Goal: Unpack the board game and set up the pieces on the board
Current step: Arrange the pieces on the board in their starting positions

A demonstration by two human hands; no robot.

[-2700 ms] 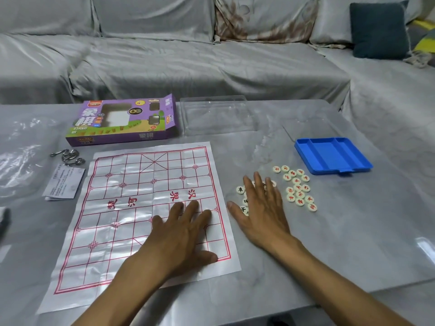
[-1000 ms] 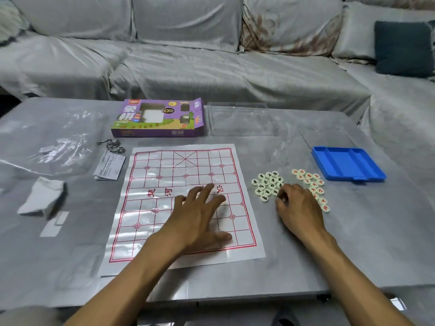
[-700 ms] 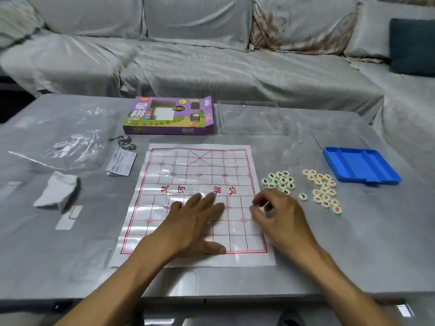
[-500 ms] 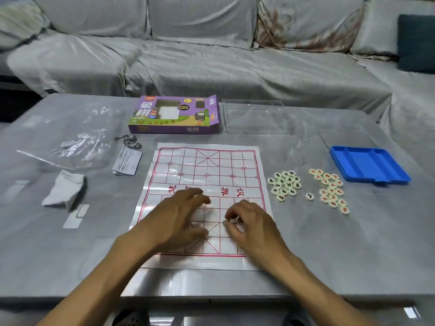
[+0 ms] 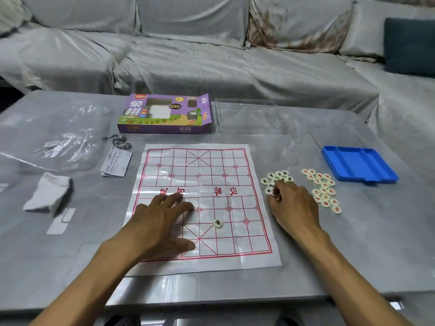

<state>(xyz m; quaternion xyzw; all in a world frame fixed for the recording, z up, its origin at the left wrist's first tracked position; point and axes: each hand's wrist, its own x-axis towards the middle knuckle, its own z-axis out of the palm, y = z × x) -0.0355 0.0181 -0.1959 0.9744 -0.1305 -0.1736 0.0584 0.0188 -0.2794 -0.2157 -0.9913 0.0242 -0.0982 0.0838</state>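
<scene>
**One piece on the board, right hand in the black pile**

My left hand [image 5: 162,222] lies flat on the white plastic board sheet with the red grid [image 5: 202,203], fingers straight and spread, pinning its near-left part to the grey marble-look bench [image 5: 306,267]. My right hand [image 5: 294,208] is just off the sheet's right edge, grip curled at the near edge of the cluster of round cream pieces with black characters [image 5: 276,178]; it seems to pinch one, but I cannot tell for sure. One cream disc with a black character [image 5: 218,223] sits alone on the grid, near side, right of centre. The cluster of cream pieces with red characters [image 5: 323,189] lies right of my hand. Blue plastic tray [image 5: 357,164] is beyond them. Purple cardboard game box [image 5: 166,114] and clear plastic lid [image 5: 247,116] stand behind the sheet.
</scene>
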